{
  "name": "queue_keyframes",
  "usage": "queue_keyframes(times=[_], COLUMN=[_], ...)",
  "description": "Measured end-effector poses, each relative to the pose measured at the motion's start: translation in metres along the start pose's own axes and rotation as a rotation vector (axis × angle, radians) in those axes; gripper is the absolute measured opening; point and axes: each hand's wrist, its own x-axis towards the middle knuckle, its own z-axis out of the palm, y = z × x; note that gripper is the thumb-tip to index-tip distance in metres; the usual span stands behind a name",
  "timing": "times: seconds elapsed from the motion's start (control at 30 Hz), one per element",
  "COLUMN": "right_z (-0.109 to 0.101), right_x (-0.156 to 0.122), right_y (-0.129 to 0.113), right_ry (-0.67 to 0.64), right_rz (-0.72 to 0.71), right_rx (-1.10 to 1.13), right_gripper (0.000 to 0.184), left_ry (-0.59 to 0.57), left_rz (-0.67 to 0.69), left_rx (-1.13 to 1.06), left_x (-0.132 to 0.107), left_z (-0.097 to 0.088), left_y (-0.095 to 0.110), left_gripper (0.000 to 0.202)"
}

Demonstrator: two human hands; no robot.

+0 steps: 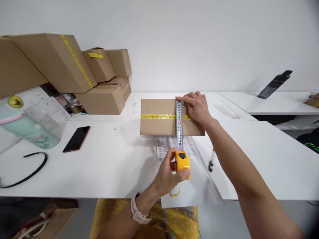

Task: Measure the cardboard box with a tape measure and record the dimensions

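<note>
The left hand (165,177) is wrapped partway around the yellow tape measure (183,163), thumb against its near end; a slackening grip could let the case twist. Its drawn-out blade (179,132) crosses the cardboard box (158,127) at the middle of the bench (104,176), and a hard pull might shift the box. Farther off, the right hand (198,108), loosely bent, pins the blade's tip at the far edge; a slip there could spoil the reading.

One head-worn camera looks forward and down from nearby over the table (104,169) (wall (174,43) across the top).
</note>
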Motion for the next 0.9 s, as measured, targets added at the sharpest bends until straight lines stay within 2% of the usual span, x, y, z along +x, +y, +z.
queue_keyframes(times=[0.13, 0.23, 0.6, 0.9], right_z=[0.001, 0.001, -0.001, -0.002], right_x=[-0.002, -0.001, -0.003, -0.003], right_y=[0.001, 0.001, 0.0, -0.004], right_ry=[0.006, 0.004, -0.046, -0.031], right_rz=[0.001, 0.015, 0.024, 0.044], right_rx=[0.02, 0.032, -0.036, -0.004], right_gripper=[0.048, 0.046, 0.046, 0.049], left_ry=[0.085, 0.089, 0.051, 0.04], left_rz=[-0.056, -0.078, -0.087, -0.078], left_rx=[0.215, 0.269, 0.255, 0.235], left_x=[0.002, 0.004, 0.005, 0.005], left_z=[-0.007, -0.01, -0.01, -0.012], left_y=[-0.008, -0.011, -0.01, -0.015], left_gripper=[0.074, 0.08, 0.078, 0.078])
